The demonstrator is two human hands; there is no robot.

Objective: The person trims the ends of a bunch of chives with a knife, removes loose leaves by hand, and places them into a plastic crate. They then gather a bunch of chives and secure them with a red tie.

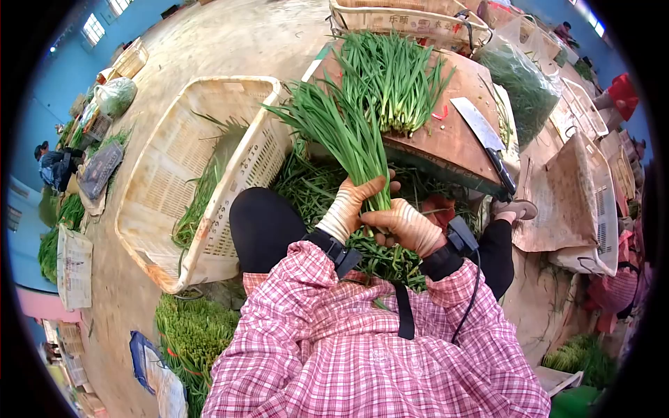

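Note:
My left hand (355,207), in an orange-stained glove, is closed round the lower part of a bunch of long green leaves (348,139). Close beside it, my right hand (406,224), gloved the same way, has its fingers closed on the bottom end of that bunch. The bunch fans out up and to the left. Beyond my hands, a thick pile of greens (394,80) lies on a brown board (463,132). To its right rests a cleaver (481,129) with a black handle. Loose greens (383,258) lie in my lap below my hands.
A large white plastic crate (272,146) with some greens inside stands on the left. Another crate (418,24) is behind the board. At right are a clear bag of greens (519,83) and a crate lined with brown sheeting (568,195). A person (56,164) is at far left.

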